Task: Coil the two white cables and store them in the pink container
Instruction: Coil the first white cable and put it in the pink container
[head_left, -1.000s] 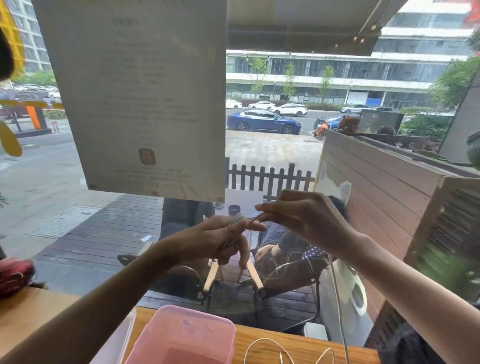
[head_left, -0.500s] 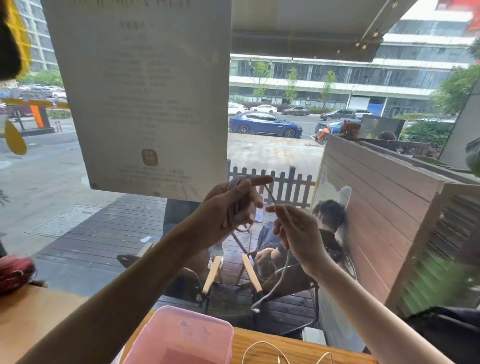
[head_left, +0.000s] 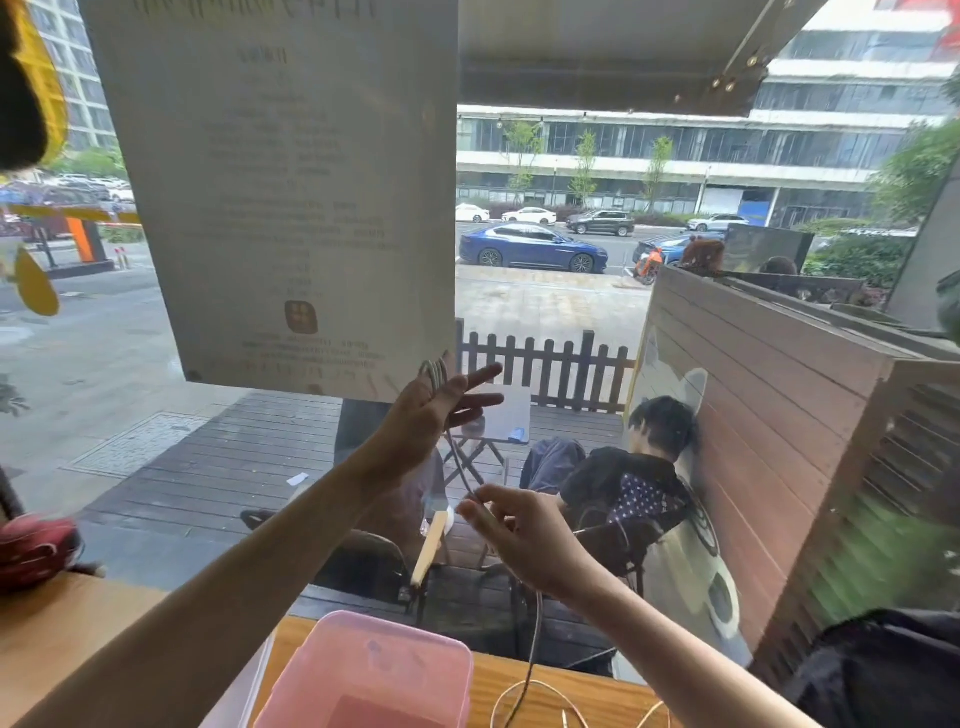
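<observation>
The left hand (head_left: 431, 410) has opened its fingers, which were curled half a second ago, with the cable (head_left: 460, 457) looped around them. The right hand (head_left: 524, 540) has dropped lower, pinching the cable and drawing it taut below the left.

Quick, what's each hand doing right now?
Left hand: fingers straight, white cable looped around it.
Right hand: pinching that cable.

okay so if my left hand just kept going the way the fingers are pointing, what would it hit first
Probably the window glass. The left hand, with white cable looped around it, points its fingers up and to the right, toward the pane, just below the paper notice. Nothing else shows in between, though depth is hard to judge.
</observation>
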